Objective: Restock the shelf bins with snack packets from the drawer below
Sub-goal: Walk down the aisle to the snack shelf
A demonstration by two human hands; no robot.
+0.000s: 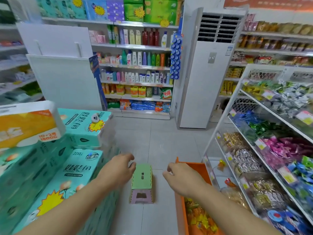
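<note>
Below, both hands loosely curled, holding nothing: left hand [121, 167], right hand [182, 177] at orange drawer [182, 214] edge.

Orange drawer [199, 168], green-and-lilac stool [142, 179], teal tissue packs [79, 168].

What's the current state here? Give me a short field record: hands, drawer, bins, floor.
left hand: fingers loosely curled, holding nothing, above the stool
right hand: fingers loosely curled, holding nothing, over the drawer's near edge
drawer: orange, pulled open at lower right, yellow and orange snack packets inside
shelf bins: on the right, most hold packets
stool: green top, pink base, on the floor between the hands
tissue packs: stacked at left
</note>
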